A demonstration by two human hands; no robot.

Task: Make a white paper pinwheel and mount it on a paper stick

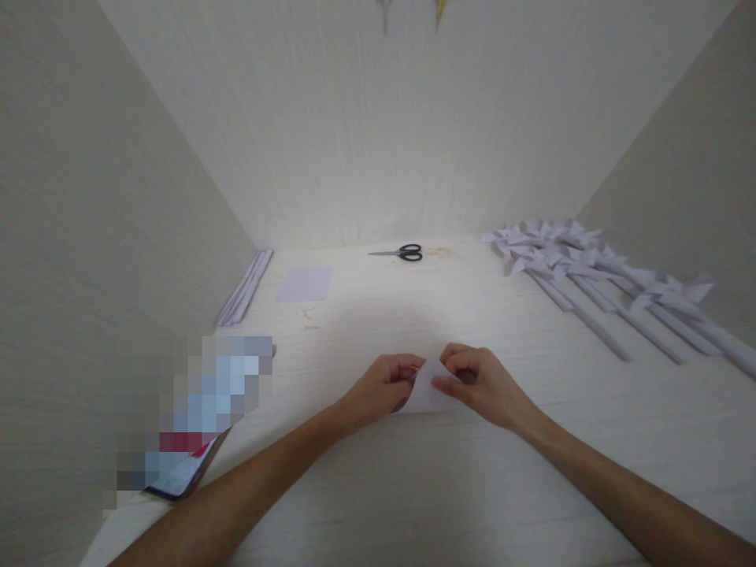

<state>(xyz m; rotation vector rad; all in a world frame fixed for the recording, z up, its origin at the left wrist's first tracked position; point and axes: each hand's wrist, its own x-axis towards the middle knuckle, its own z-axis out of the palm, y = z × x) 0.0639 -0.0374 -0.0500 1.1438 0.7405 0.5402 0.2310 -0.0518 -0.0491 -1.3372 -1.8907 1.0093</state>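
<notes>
A small pale lilac piece of paper (426, 394) sits low over the middle of the white table (413, 488), held between both hands. My left hand (381, 386) pinches its left edge with the fingertips. My right hand (481, 383) grips its upper right part with thumb and fingers curled over it. The paper looks partly folded; its far side is hidden by my fingers.
Black-handled scissors (403, 253) lie at the back. A flat lilac sheet (305, 283) and a stack of paper strips (245, 289) lie at the back left. Several paper pinwheels on rolled sticks (591, 276) fill the right side. A phone (183, 472) rests near left, by the wall.
</notes>
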